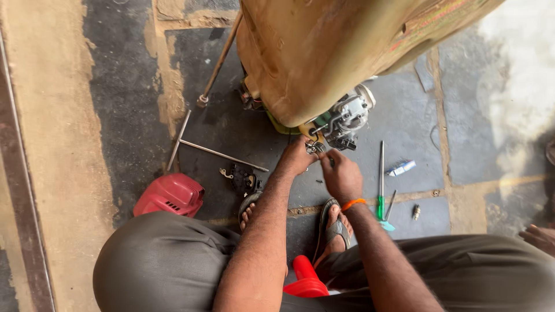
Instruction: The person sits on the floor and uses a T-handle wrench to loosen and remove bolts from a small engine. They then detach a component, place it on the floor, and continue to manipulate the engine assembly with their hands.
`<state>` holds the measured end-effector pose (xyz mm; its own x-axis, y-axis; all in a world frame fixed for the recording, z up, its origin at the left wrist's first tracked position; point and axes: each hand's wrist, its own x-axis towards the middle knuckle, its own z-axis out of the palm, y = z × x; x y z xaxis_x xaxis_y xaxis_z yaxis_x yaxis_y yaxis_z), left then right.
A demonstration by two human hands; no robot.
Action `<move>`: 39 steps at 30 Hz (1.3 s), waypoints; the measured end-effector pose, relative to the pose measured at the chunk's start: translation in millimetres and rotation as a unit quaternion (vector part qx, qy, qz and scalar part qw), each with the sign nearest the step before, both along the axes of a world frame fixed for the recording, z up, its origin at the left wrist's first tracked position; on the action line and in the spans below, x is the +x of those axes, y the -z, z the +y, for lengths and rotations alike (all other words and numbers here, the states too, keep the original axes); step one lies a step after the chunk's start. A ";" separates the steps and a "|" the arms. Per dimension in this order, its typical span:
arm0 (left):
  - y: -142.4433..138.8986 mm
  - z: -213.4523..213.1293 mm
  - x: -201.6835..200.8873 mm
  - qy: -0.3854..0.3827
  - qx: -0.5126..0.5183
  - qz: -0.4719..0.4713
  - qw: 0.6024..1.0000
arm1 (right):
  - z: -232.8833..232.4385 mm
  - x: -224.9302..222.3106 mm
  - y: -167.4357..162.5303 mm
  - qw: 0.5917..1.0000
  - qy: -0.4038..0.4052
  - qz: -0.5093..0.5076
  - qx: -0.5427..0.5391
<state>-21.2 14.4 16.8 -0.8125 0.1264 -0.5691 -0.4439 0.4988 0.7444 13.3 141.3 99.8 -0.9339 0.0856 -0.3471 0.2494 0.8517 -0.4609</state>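
A small grey engine (346, 118) hangs under a large dirty tan tank (324, 46) that stands on the stone floor. My left hand (298, 156) reaches up to the engine's lower left side, with its fingertips on a small metal part (315, 147) there. My right hand (341, 176), with an orange band at the wrist, is just to the right and below; its fingers are pinched together on a small dark piece that is too small to make out. I am seated, with my knees and sandalled feet below the hands.
On the floor lie a red plastic engine cover (170, 195), a metal T-handle wrench (199, 149), a black bracket (243, 179), a green-handled screwdriver (381, 185), a small blue-white tube (400, 168) and a spark plug (415, 212). A red funnel (305, 278) stands between my legs. Another person's hand (539, 238) shows at right.
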 end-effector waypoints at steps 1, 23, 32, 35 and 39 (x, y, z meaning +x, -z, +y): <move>0.4 -1.1 -0.2 -0.002 0.005 -0.004 1.000 | 2.5 -1.5 -4.0 1.000 -0.007 0.003 0.000; 2.7 0.4 -1.3 0.000 -0.039 -0.008 0.999 | 2.2 -13.3 -9.4 0.997 -0.042 -0.070 0.015; 6.5 7.2 5.2 -0.023 -0.067 0.065 0.995 | -11.5 -4.0 2.8 0.999 0.019 -0.025 0.010; 6.2 5.3 4.0 -0.012 -0.061 0.058 0.996 | -20.6 1.5 6.3 0.998 0.063 -0.009 -0.009; 5.9 2.6 3.6 -0.010 -0.050 0.046 0.998 | -30.5 9.3 9.4 0.994 0.100 0.048 -0.006</move>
